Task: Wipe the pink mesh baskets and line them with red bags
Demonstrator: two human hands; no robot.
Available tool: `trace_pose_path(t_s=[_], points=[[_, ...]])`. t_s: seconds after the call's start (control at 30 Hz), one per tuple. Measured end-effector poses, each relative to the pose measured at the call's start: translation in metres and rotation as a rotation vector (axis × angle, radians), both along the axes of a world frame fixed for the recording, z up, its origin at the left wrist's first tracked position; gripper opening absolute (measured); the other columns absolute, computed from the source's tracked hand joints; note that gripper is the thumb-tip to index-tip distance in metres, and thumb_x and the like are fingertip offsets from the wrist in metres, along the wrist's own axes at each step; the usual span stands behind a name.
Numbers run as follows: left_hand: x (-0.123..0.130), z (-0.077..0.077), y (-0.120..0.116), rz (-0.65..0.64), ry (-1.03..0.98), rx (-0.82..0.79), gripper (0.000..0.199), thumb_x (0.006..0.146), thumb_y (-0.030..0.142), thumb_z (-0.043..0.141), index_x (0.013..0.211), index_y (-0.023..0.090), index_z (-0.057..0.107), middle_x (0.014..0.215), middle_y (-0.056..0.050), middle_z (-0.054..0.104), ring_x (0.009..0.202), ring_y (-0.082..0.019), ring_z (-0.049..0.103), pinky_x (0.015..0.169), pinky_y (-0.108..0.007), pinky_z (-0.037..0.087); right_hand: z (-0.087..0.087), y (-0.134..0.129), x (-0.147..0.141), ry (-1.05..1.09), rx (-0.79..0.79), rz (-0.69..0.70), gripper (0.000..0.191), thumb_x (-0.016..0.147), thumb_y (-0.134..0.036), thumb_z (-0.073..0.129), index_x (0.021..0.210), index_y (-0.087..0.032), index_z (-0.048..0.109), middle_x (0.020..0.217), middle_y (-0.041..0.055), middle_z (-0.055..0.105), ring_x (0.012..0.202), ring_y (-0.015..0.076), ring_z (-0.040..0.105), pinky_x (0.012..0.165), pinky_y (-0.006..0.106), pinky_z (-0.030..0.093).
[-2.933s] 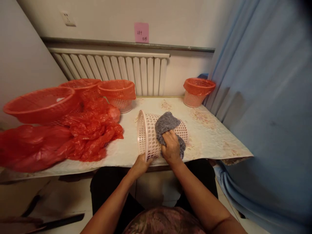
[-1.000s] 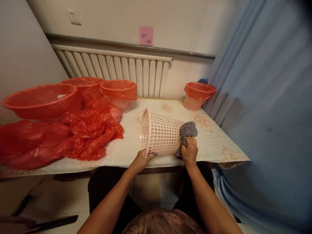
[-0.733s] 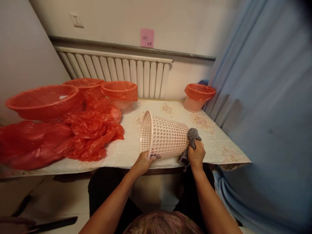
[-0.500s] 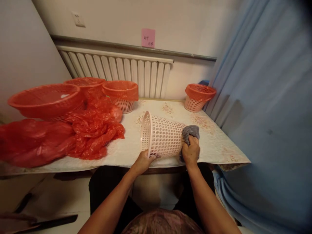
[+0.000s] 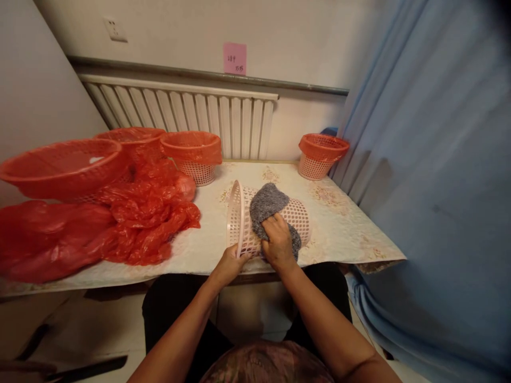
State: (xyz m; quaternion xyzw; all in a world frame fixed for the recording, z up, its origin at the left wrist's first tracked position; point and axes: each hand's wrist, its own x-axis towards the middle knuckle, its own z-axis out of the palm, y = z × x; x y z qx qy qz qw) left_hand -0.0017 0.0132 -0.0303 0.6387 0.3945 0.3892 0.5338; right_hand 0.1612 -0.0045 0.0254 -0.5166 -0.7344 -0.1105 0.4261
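Observation:
A pale pink plastic wastebasket with lattice walls lies on its side on the table, its mouth facing left. My left hand grips the rim at the near lower edge, the fingertips partly hidden by the basket. Pressed against the basket's side is a grey cloth, which my right hand holds bunched in closed fingers. The cloth covers the middle of the lattice wall and drapes toward the near side.
Several baskets with red bags, such as this red-lined basket, stand at the left. Loose red plastic bags are heaped before them. Another lined basket stands at the back right, by a blue curtain. A radiator is behind the table.
My right hand has slid the grey cloth leftward along the basket, from near its base to the middle of its side. My left hand keeps its hold on the rim. The view has shifted slightly.

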Motion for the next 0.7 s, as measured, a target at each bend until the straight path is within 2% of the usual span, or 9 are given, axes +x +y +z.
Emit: trace_pose_path(t_s=[0.1,0.23,0.37,0.43,0.5,0.57,0.7], points=[[-0.001,-0.007,0.003,-0.022,-0.026,0.005,0.035,0.075,0.029,0.063,0.106,0.011,0.067,0.105,-0.010,0.071,0.101,-0.025,0.064,0.096,-0.038,0.046,-0.018,0.005,0.037,0.060,-0.001,-0.103,0.031,0.066,-0.004,0.042,0.089,-0.020,0.056,0.094,0.0068,0.057,0.108,0.0251,0.044,0.094,0.039,0.038],[-0.004,-0.021,0.007,0.010,0.081,0.028,0.033,0.073,0.026,0.061,0.102,0.012,0.068,0.106,-0.009,0.072,0.100,-0.026,0.065,0.097,-0.041,0.046,-0.047,0.006,0.084,0.180,0.022,-0.322,0.025,0.070,-0.007,0.041,0.086,-0.020,0.056,0.092,0.0074,0.057,0.101,0.0245,0.046,0.091,0.038,0.040],[-0.003,-0.022,0.009,-0.069,0.101,0.070,0.034,0.075,0.026,0.060,0.105,0.013,0.069,0.109,-0.009,0.071,0.105,-0.025,0.064,0.102,-0.040,0.043,-0.065,0.008,0.105,0.299,0.024,-0.518,0.015,0.072,-0.012,0.041,0.076,-0.019,0.053,0.081,0.0072,0.053,0.087,0.0245,0.047,0.082,0.038,0.041],[-0.001,-0.015,0.007,-0.100,0.091,0.087,0.034,0.077,0.026,0.058,0.106,0.013,0.069,0.111,-0.009,0.071,0.106,-0.024,0.063,0.102,-0.039,0.042,-0.063,0.011,0.101,0.340,0.029,-0.557,0.014,0.074,-0.013,0.041,0.077,-0.019,0.054,0.080,0.0077,0.053,0.086,0.0248,0.047,0.080,0.038,0.041],[0.002,-0.005,0.005,-0.110,0.078,0.085,0.033,0.078,0.027,0.058,0.105,0.012,0.069,0.110,-0.010,0.071,0.104,-0.024,0.064,0.101,-0.039,0.043,-0.053,0.013,0.087,0.342,0.041,-0.529,0.016,0.075,-0.014,0.042,0.081,-0.019,0.056,0.084,0.0085,0.055,0.089,0.0252,0.048,0.082,0.038,0.041],[0.005,0.006,0.001,-0.110,0.063,0.074,0.031,0.079,0.027,0.058,0.103,0.011,0.069,0.107,-0.011,0.072,0.102,-0.024,0.065,0.099,-0.038,0.045,-0.038,0.011,0.065,0.301,0.048,-0.426,0.021,0.075,-0.012,0.042,0.086,-0.019,0.058,0.089,0.0086,0.058,0.094,0.0253,0.048,0.086,0.039,0.040],[0.011,0.022,-0.004,-0.102,-0.005,0.071,0.029,0.077,0.026,0.060,0.101,0.011,0.068,0.101,-0.009,0.072,0.095,-0.024,0.065,0.091,-0.036,0.048,-0.007,-0.006,0.008,0.166,0.040,-0.129,0.031,0.071,-0.006,0.041,0.092,-0.018,0.059,0.096,0.0084,0.060,0.105,0.0261,0.046,0.095,0.043,0.037]])
